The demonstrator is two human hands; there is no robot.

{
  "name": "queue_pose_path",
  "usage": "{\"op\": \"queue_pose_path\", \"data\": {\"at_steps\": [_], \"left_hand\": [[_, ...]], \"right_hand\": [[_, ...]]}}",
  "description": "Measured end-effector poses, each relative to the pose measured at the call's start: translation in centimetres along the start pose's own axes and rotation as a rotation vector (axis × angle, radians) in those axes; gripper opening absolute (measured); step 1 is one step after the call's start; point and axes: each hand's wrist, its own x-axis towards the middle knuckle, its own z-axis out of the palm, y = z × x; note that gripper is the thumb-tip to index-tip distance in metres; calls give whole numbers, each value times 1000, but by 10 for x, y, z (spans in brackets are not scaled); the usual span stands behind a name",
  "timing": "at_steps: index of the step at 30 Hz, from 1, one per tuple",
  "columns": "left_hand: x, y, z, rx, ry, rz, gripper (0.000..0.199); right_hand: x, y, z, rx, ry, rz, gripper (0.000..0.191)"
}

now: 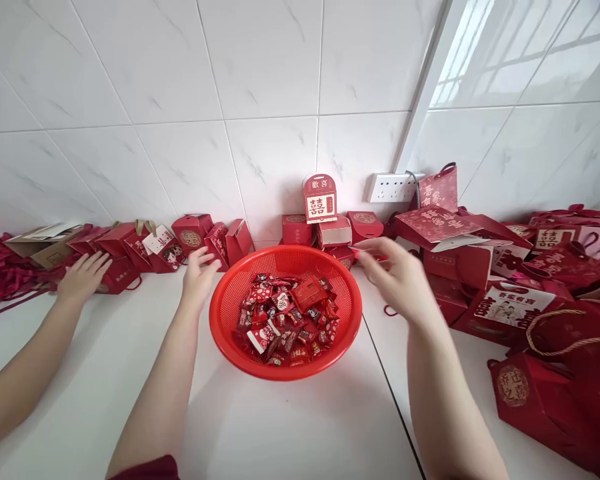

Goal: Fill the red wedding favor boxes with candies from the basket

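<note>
Red basket [284,371] of wrapped sweets [286,325] between left hand [198,276] and right hand [394,272].
The left hand is loosely spread, empty; the right hand curls at far right, whether holding anything I cannot tell. Beyond, a box [321,202] reads 囍; white tabletop [283,427] spans the near side.

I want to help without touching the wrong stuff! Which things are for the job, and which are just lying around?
Probably for the job:
- red basket
- wrapped sweets inside it
- small red boxes behind it

Probably just there:
- white socket strip on the wall
- tangled red cords, far left
</note>
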Motion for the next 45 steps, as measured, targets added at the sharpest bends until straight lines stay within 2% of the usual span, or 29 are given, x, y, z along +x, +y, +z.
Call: {"op": "queue_pose_path", "data": {"at_steps": [2,3,5,7,9,11,15,18,20,24,27,29,32,35,37,40,42,45], "left_hand": [[-17,16,-2,-21,-132,38,56],[-28,25,-1,-19,-256,61,56],[-52,43,2,42,-628,132,58],[-77,58,9,114,-873,190,60],[-97,68,21,222,-1047,278,63],[-111,71,35,331,-1133,362,60],[-118,65,56,460,-1188,394,50],[-114,61,61,419,-1230,380,55],[-110,59,62,365,-1265,363,62],[-107,59,62,339,-1288,340,68],[-107,60,62,327,-1294,351,66],[-107,61,62,329,-1296,358,65],[-107,62,62,349,-1295,353,65],[-109,62,63,370,-1278,345,61],[-111,62,64,383,-1261,342,57],[-113,62,64,400,-1254,336,55],[-114,61,63,400,-1252,330,55],[-114,58,64,383,-1250,337,56]], "right_hand": [[12,6,28,4,-127,-81,22],[21,9,42,-27,-133,-119,21],[43,14,68,-179,-136,-151,23],[70,17,88,-323,-145,-135,24],[99,19,101,-372,-145,-127,33],[126,21,108,-432,-112,-118,55],[170,30,109,-615,-43,-42,87],[186,44,103,-613,-48,83,92],[187,54,96,-574,-11,85,84],[179,66,81,-547,64,-12,50],[170,61,76,-576,113,-64,38],[163,52,80,-600,67,-190,38],[150,37,102,-623,-211,-411,38],[137,27,140,-624,-377,-447,33],[132,22,169,-640,-395,-375,40],[134,16,205,-683,-365,-171,55],[141,16,220,-713,-330,-31,67],[154,23,226,-755,-255,154,76]]}}
